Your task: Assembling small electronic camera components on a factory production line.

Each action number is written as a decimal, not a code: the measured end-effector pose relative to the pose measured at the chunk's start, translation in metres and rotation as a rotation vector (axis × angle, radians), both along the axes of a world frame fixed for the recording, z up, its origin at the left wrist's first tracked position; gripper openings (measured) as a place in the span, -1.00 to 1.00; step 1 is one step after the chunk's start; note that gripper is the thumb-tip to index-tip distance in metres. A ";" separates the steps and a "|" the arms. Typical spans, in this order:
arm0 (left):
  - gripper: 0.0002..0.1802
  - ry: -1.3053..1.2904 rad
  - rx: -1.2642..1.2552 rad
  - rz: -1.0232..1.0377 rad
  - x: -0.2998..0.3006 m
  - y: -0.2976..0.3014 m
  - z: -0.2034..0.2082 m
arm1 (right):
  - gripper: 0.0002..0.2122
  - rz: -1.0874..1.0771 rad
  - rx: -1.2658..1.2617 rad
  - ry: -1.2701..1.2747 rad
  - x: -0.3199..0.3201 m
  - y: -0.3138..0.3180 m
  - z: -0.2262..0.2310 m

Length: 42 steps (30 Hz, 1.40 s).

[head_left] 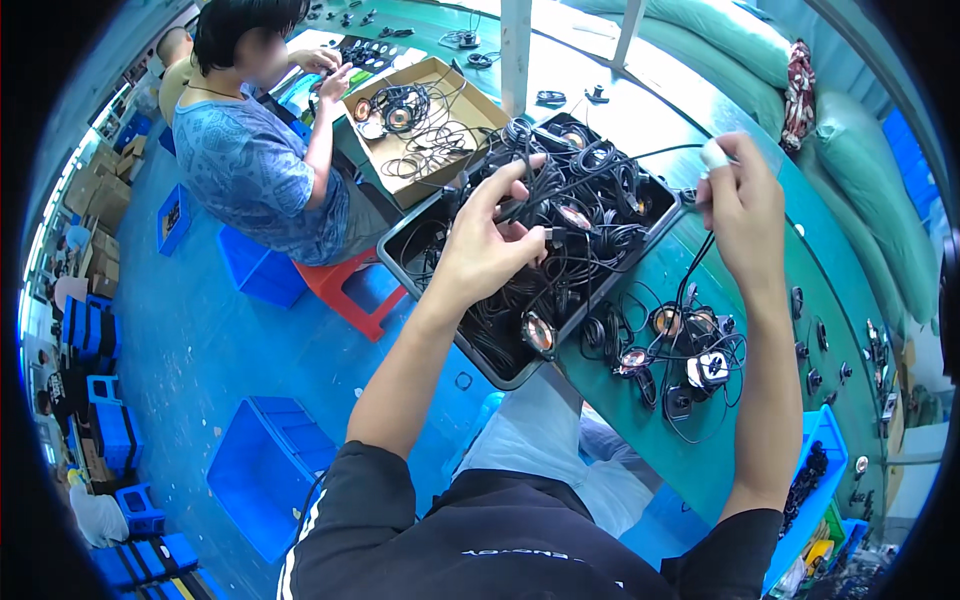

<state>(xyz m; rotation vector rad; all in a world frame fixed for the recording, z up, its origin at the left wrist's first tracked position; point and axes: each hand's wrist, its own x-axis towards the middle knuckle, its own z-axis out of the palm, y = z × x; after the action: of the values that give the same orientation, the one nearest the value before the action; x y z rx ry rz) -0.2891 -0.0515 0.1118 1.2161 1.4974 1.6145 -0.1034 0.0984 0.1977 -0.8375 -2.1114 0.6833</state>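
Hands over a bin of tangled cables at the counter.
The left hand [480, 248] curls over the cables [600, 225] in the black bin [510, 379]; whether its fingers clamp any cannot be told. The right hand [742, 200], fingertips together, pinches a cable [668, 150] above the green counter [825, 270]. A pile [708, 369] lies beside the bin; a carton [382, 155] stands beyond.
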 end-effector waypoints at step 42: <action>-0.24 0.379 0.203 -0.220 0.073 -0.039 0.039 | -0.85 0.641 -0.378 0.811 0.117 0.014 0.027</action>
<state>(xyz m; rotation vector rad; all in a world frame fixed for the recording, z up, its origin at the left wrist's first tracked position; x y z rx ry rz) -0.2164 -0.0903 0.1507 1.8147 1.3783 1.4711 0.0137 0.1127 0.2245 0.0183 -1.4770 1.4918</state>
